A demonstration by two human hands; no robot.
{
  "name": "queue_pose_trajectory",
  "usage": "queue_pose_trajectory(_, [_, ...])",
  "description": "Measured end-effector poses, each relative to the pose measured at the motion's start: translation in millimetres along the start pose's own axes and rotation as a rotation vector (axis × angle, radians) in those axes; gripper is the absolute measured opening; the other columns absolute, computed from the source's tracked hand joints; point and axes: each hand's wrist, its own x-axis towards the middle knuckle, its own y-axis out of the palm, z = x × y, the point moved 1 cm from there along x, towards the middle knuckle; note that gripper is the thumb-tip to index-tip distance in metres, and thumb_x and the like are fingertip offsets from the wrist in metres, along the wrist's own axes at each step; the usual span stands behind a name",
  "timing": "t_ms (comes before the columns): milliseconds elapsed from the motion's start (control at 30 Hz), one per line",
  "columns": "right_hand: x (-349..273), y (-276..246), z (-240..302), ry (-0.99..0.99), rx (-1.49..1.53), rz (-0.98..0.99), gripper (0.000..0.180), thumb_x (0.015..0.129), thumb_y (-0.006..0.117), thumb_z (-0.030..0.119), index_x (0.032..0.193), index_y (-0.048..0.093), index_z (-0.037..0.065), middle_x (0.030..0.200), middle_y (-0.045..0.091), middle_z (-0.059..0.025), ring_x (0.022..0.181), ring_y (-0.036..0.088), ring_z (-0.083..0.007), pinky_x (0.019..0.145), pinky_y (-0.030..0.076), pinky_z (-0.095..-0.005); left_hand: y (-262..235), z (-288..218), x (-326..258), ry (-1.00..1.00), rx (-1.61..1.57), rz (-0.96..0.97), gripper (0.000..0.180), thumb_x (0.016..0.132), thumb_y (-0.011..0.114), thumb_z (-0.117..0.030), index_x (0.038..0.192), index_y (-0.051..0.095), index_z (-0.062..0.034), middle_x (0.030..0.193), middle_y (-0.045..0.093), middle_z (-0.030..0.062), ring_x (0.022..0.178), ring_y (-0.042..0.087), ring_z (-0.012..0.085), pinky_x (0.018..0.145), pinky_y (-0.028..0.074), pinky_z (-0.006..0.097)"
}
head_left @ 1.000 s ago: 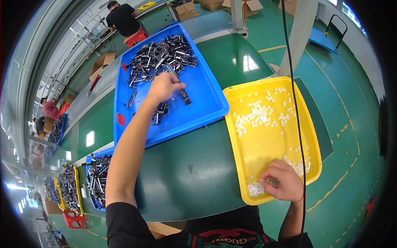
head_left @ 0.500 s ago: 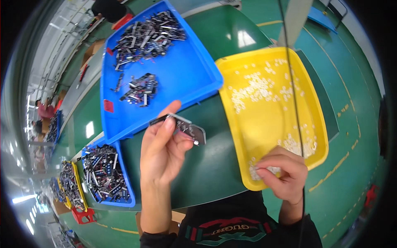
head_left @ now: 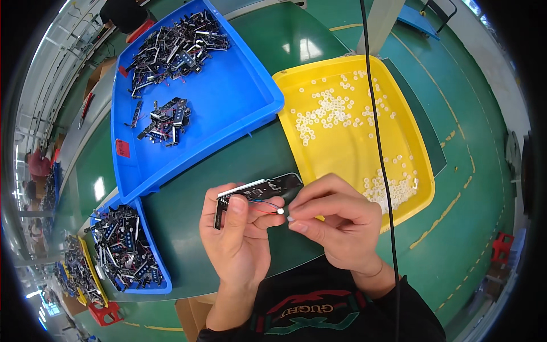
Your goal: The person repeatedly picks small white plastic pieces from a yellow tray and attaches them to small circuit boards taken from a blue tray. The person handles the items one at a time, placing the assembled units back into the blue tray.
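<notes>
My left hand (head_left: 236,236) holds a slim black electronic part (head_left: 259,190) with thin red and blue wires, just above the green table near my chest. My right hand (head_left: 336,219) meets it from the right and pinches a small white ring (head_left: 281,211) against the part's wire end. A big blue tray (head_left: 228,102) with several black parts lies beyond my hands at the left. Beside it on the right sits a yellow tray (head_left: 419,165) scattered with small white rings.
A second, smaller blue tray (head_left: 152,268) full of black parts is at my lower left, with more bins behind it. A black cable (head_left: 379,142) hangs down across the yellow tray. A post (head_left: 379,23) stands behind the trays. Other people work at the far left and top.
My left hand took a black part from the big blue tray and brought it near my chest. My right hand left the yellow tray with a white ring and joined it.
</notes>
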Motion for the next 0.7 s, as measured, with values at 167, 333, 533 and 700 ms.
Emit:
queue_pose_trajectory(167, [-2.0,9.6,-4.6,0.076,0.176,-0.011,0.02,0.078,0.068,-0.011,0.096,0.065,-0.004,0.093,0.061,-0.0099,0.075,0.057,-0.0124,0.067,0.046,-0.0234,-2.1,0.7,-2.1,0.129,0.137,0.028,0.018,0.093,0.057,-0.009,0.103,0.047,0.0017,0.09,0.061,0.0187,0.079,0.069,0.0316,0.064,0.061,0.037])
queue_pose_trajectory(333, [-1.4,15.0,-5.4,0.257,0.427,-0.085,0.021,0.081,0.064,-0.012,0.101,0.062,-0.005,0.093,0.061,-0.0106,0.082,0.061,-0.0151,0.072,0.05,-0.0242,-7.4,0.2,-4.1,0.303,0.356,0.089,0.023,0.095,0.056,-0.019,0.103,0.046,0.0003,0.089,0.062,0.0153,0.076,0.069,0.0243,0.064,0.058,0.033])
queue_pose_trajectory(533, [-2.1,20.8,-9.1,0.224,0.36,-0.05,0.021,0.082,0.063,-0.012,0.102,0.062,-0.007,0.094,0.06,-0.0112,0.086,0.062,-0.0161,0.074,0.051,-0.0243,-5.2,0.0,-3.5,0.161,0.222,0.035,0.023,0.092,0.061,-0.018,0.099,0.046,-0.0021,0.091,0.054,0.0092,0.075,0.065,0.0184,0.06,0.051,0.024])
queue_pose_trajectory(700, [-6.4,23.0,-13.0,0.133,0.17,-0.054,0.02,0.083,0.063,-0.009,0.103,0.062,-0.008,0.096,0.06,-0.0121,0.081,0.058,-0.0124,0.066,0.048,-0.0224,-3.4,0.2,-3.2,0.348,0.379,0.061,0.024,0.092,0.061,-0.018,0.099,0.046,-0.0019,0.085,0.05,0.007,0.071,0.056,0.011,0.058,0.046,0.019])
